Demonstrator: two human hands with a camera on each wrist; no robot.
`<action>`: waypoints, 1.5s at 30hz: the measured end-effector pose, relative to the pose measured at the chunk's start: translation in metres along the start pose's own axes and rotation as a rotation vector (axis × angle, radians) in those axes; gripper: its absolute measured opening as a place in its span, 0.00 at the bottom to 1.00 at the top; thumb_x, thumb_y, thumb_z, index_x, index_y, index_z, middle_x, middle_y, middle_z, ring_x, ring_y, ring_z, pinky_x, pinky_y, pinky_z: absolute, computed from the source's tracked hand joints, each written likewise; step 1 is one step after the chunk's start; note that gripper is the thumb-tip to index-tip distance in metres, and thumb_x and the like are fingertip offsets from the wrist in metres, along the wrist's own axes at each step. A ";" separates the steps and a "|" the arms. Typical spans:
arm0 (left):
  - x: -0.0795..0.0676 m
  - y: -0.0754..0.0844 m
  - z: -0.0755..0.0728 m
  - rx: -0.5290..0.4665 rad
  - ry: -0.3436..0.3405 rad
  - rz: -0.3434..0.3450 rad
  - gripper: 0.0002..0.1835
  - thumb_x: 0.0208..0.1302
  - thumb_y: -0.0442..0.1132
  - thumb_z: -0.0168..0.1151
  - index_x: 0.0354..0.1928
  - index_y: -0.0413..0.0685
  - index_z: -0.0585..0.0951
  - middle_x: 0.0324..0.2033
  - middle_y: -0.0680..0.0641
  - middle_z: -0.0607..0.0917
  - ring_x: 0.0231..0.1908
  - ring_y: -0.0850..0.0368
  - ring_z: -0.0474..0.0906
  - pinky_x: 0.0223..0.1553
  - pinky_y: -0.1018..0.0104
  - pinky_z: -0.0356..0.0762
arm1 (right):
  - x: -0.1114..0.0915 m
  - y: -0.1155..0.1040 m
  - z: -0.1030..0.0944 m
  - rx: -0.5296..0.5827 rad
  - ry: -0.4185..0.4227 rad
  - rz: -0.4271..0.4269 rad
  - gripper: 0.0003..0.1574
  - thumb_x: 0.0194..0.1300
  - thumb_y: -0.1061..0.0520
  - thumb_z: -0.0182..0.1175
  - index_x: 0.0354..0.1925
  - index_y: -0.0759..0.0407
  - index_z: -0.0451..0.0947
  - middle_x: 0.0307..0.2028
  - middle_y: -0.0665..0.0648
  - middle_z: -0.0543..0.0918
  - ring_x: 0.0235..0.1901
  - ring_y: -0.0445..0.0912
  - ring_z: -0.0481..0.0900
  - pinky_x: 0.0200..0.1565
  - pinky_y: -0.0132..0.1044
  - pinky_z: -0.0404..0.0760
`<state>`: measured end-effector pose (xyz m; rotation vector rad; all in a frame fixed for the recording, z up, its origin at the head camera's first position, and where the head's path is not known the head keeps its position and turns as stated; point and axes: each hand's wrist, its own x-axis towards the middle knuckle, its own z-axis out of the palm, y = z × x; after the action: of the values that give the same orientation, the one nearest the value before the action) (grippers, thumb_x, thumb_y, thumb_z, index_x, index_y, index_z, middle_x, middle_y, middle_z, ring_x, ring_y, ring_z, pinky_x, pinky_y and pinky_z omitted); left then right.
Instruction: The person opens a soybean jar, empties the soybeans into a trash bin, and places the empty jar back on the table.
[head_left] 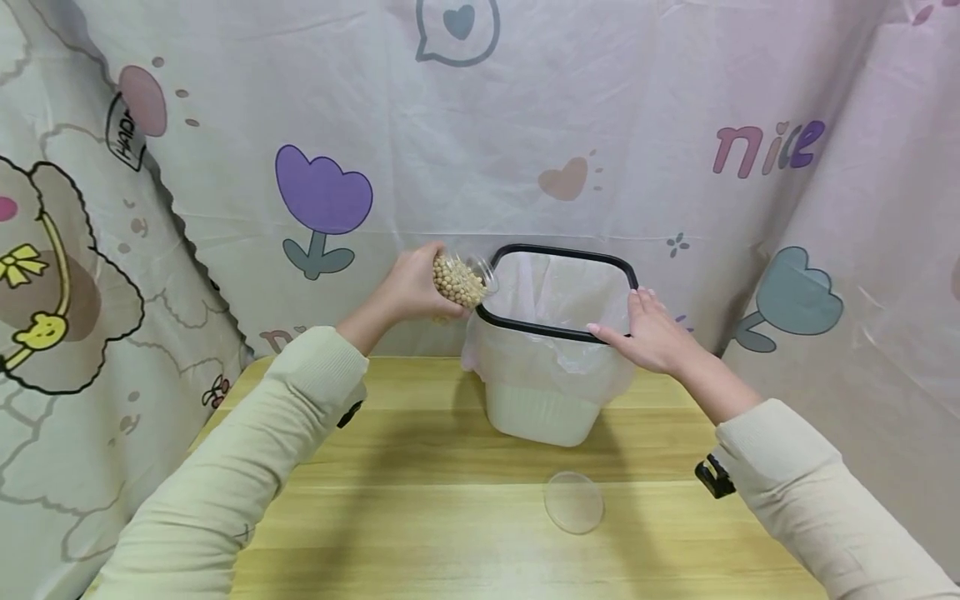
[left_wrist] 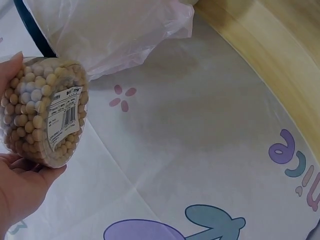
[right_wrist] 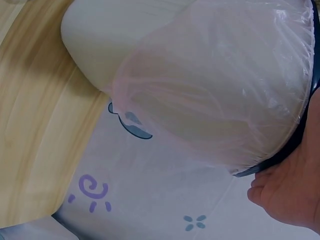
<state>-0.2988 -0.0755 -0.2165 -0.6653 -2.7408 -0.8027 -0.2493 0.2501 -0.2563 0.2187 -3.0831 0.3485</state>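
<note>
A clear plastic jar (head_left: 459, 281) of round tan soybeans lies tilted on its side in my left hand (head_left: 418, 285), its mouth facing the bin at the rim's left corner. In the left wrist view, fingers and thumb grip the jar (left_wrist: 42, 110) around its side, and a white barcode label (left_wrist: 65, 117) shows on its base. The white trash bin (head_left: 543, 408) has a black rim (head_left: 558, 250) and a thin pinkish bag (head_left: 577, 358) folded over it. My right hand (head_left: 660, 337) rests on the rim's right corner, fingers straight and thumb along the front edge.
A round translucent lid (head_left: 573, 502) lies on the wooden table (head_left: 420, 517) in front of the bin. Behind the table hangs a printed curtain (head_left: 450, 150), close to the bin's back; more of it hangs at both sides.
</note>
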 end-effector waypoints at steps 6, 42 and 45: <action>0.004 0.001 -0.002 0.050 -0.021 -0.011 0.44 0.34 0.44 0.77 0.55 0.36 0.67 0.45 0.38 0.78 0.46 0.43 0.74 0.50 0.51 0.76 | 0.000 -0.002 -0.001 -0.037 -0.005 0.001 0.65 0.62 0.24 0.36 0.67 0.79 0.36 0.69 0.77 0.40 0.70 0.66 0.36 0.71 0.57 0.40; 0.021 0.026 -0.005 0.385 -0.125 0.082 0.44 0.37 0.43 0.76 0.58 0.37 0.65 0.55 0.38 0.74 0.57 0.42 0.68 0.62 0.52 0.67 | -0.001 -0.003 0.001 -0.026 0.002 -0.003 0.64 0.63 0.25 0.37 0.67 0.80 0.37 0.69 0.78 0.41 0.70 0.67 0.37 0.71 0.57 0.40; 0.021 0.028 -0.004 0.409 -0.137 0.086 0.46 0.39 0.43 0.76 0.60 0.37 0.64 0.58 0.38 0.72 0.60 0.42 0.66 0.64 0.52 0.65 | -0.001 -0.003 0.001 -0.026 0.005 -0.005 0.64 0.63 0.25 0.37 0.67 0.80 0.38 0.69 0.78 0.41 0.70 0.67 0.38 0.70 0.57 0.41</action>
<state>-0.3039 -0.0491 -0.1932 -0.7616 -2.8444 -0.1692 -0.2484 0.2474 -0.2571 0.2237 -3.0799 0.3081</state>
